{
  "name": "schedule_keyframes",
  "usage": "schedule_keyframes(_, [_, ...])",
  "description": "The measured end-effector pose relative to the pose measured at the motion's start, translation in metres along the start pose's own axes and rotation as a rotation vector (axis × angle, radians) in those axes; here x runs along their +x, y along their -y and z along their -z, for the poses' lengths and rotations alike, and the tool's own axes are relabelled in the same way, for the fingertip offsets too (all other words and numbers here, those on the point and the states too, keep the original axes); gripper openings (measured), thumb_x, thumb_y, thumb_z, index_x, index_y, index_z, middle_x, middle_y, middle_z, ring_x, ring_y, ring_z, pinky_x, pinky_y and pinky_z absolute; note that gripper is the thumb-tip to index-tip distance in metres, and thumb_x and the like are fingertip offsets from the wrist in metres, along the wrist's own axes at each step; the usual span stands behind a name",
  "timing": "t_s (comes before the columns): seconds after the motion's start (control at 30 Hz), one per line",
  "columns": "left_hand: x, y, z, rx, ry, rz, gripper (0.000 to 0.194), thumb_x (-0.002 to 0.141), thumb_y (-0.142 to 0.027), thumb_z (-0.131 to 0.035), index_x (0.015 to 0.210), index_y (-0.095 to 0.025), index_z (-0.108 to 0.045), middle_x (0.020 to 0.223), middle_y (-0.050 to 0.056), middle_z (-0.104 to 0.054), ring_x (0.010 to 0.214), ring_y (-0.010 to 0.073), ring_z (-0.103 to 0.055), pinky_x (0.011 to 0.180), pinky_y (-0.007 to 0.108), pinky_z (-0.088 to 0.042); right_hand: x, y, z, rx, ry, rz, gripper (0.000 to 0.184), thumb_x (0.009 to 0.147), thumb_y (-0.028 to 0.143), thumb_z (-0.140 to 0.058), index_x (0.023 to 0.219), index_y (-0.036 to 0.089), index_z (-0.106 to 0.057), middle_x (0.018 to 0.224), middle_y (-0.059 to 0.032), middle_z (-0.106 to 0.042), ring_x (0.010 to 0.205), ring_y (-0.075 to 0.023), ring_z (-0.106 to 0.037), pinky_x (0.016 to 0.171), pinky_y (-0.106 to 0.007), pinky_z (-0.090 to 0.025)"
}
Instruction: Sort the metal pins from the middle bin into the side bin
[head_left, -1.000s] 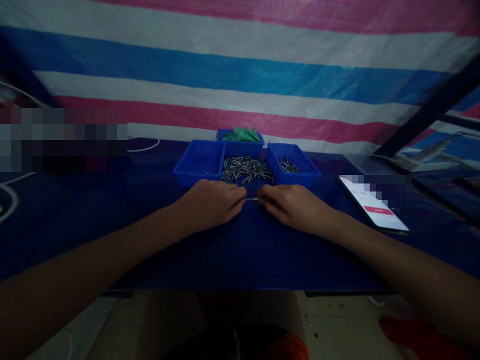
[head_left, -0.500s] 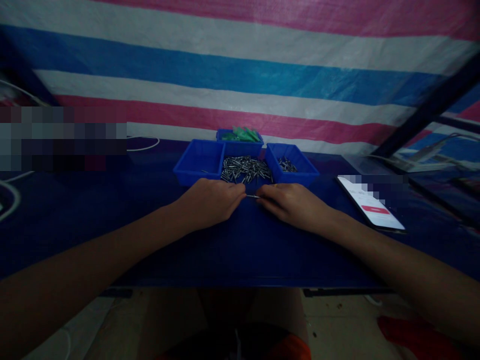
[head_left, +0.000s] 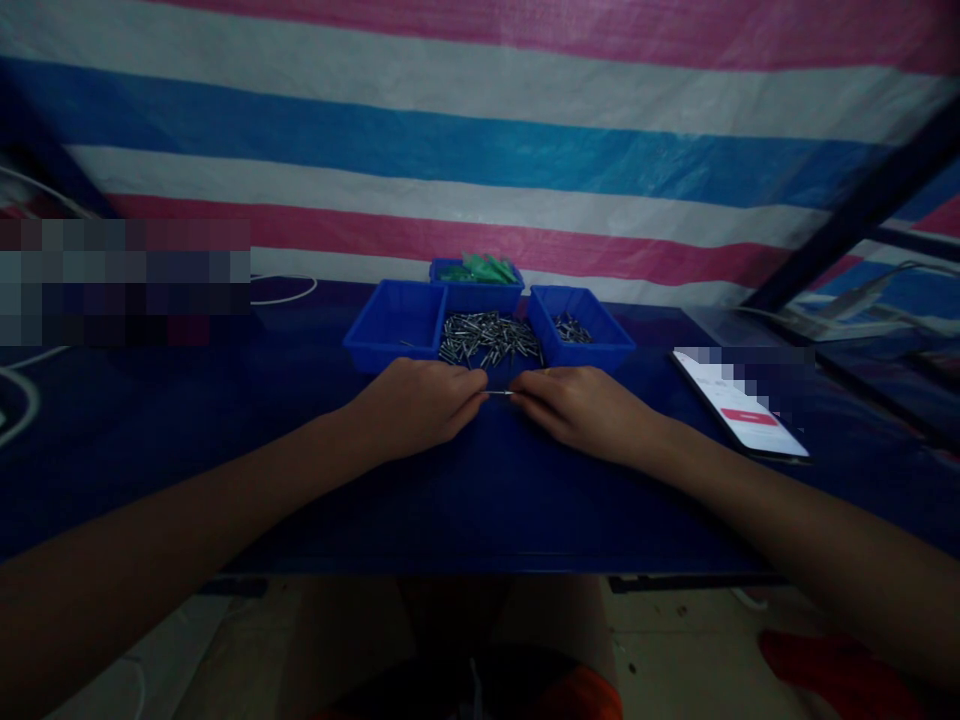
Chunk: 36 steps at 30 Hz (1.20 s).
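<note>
1. Two bare hands are brought close together over the desk [head_left: 495,500], and one thin metal piece [head_left: 498,393] is held between them, lying nearly level.
2. Its left end is pinched by the left hand [head_left: 431,405], fingers drawn narrow around it, the tip hidden in the grip.
3. Its right end is gripped by the right hand [head_left: 585,410], those fingers closed on it too; only a short, bright middle stretch is left exposed.
4. Just beyond the hands, a loose pile of metal pieces [head_left: 487,338] is spread on the desk, flanked by two blue bins.
5. More small metal pieces [head_left: 573,329] are held in the right bin [head_left: 589,355], while a single sliver can be made out in the left bin [head_left: 396,355].
6. Behind the pile, green packets [head_left: 487,268] are heaped in the rear bin [head_left: 480,297].
7. Off beyond the right forearm, a lit phone [head_left: 742,405] is laid face up, its upper part covered by pixelation; the whole scene is backed by a striped sheet [head_left: 480,140].
</note>
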<state>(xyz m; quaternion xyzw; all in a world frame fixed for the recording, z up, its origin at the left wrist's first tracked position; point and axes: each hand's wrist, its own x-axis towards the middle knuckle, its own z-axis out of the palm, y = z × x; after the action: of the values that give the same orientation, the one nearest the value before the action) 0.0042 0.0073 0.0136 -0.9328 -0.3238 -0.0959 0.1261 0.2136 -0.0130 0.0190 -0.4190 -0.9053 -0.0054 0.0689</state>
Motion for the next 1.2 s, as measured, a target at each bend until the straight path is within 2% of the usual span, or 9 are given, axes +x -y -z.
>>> schedule_keyframes(0.27, [0.0009, -0.0014, 0.0027, -0.022, -0.001, -0.004, 0.025, 0.091, -0.029, -0.036, 0.081, -0.018, -0.055, 0.072, -0.001, -0.064, 0.066, 0.0137, -0.061, 0.051, 0.026, -0.028, 0.0, -0.0016, -0.0005, 0.001, 0.009, -0.002, 0.022, 0.092, 0.026, -0.038, 0.094, 0.015, -0.058, 0.08, -0.0043, -0.062, 0.069, -0.0134, -0.057, 0.062, -0.025, -0.036])
schedule_keyframes(1.2, [0.0002, 0.0017, -0.0005, -0.024, -0.056, 0.013, 0.021, 0.089, -0.029, -0.039, 0.081, -0.019, -0.056, 0.075, -0.001, -0.064, 0.07, 0.0142, -0.062, 0.054, 0.026, -0.032, -0.0001, -0.0007, 0.0001, -0.004, 0.005, -0.023, 0.025, 0.092, 0.026, -0.036, 0.096, 0.015, -0.058, 0.079, -0.0044, -0.063, 0.068, -0.0134, -0.058, 0.061, -0.025, -0.036])
